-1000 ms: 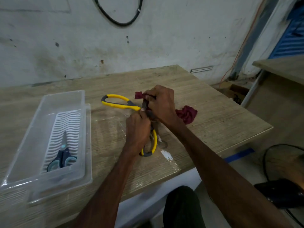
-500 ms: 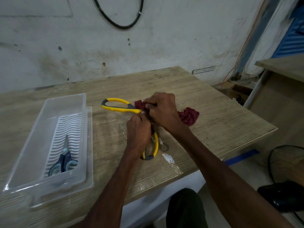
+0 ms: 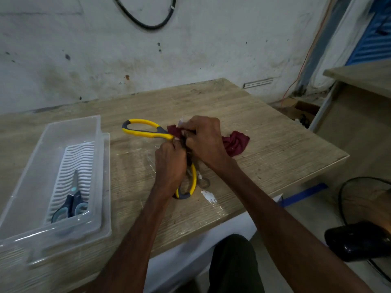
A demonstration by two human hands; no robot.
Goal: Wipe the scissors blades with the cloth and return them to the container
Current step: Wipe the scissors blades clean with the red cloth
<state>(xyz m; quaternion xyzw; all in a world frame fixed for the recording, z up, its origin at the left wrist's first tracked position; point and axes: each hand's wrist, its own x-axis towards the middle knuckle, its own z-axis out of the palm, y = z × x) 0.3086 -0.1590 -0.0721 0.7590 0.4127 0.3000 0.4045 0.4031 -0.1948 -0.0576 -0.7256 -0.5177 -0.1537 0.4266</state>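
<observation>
Yellow-handled scissors (image 3: 143,130) are spread wide open over the middle of the wooden table (image 3: 264,149). One handle loop points left, the other (image 3: 191,185) points toward me. My left hand (image 3: 169,166) grips the scissors near the pivot. My right hand (image 3: 204,140) holds a dark red cloth (image 3: 236,142) wrapped around the blade, which is almost fully hidden; only a pale tip shows above my fingers. The clear plastic container (image 3: 93,187) sits at the left.
A smaller pair of blue-grey scissors (image 3: 70,203) lies on the ribbed white insert inside the container. The wall runs along the table's far edge. A second table (image 3: 364,75) stands at the right, and a black fan (image 3: 359,240) sits on the floor below.
Both hands stay on the scissors and cloth with only small shifts. The view has tilted a little, so everything sits slightly lower in the frame.
</observation>
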